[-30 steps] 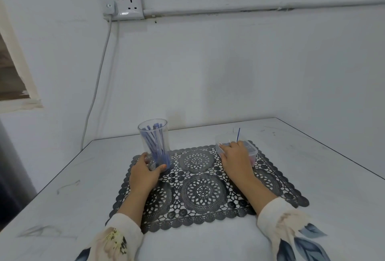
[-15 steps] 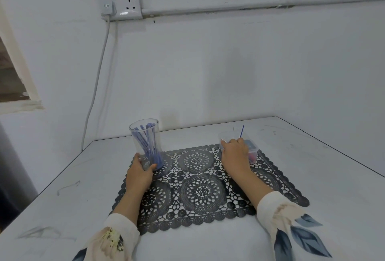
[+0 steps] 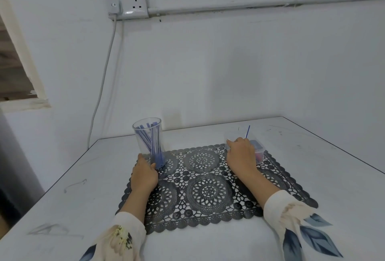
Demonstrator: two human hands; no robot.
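My left fingers (image 3: 142, 155) and thumb are curling round the foot of the clear cup (image 3: 148, 135), gripping it from both sides, with the left hand (image 3: 144, 174) lying low on the mat (image 3: 208, 189) behind it. The cup is standing upright on the mat's far left corner, and a bundle of blue rods (image 3: 153, 146) is leaning inside it, their tops reaching almost to its rim. My right fingers (image 3: 239, 141) are bunching together and pinching the lower end of a blue stick (image 3: 247, 132), which is rising almost straight up from my fingertips. The right hand (image 3: 239, 154) is hovering over the near side of a small clear box (image 3: 259, 150), hiding part of it; I cannot tell whether my knuckles are touching its rim. The box is sitting at the mat's far right corner, with something blue and red showing through its wall. Both my forearms are crossing the mat from its near edge, and my flowered sleeves (image 3: 291, 219) are resting just off that edge. The mat itself is lying on a pale table (image 3: 312, 177). Well beyond the mat's far left corner, a wall socket (image 3: 130, 4) is feeding a white cable (image 3: 102, 85) that is hanging down behind the table.
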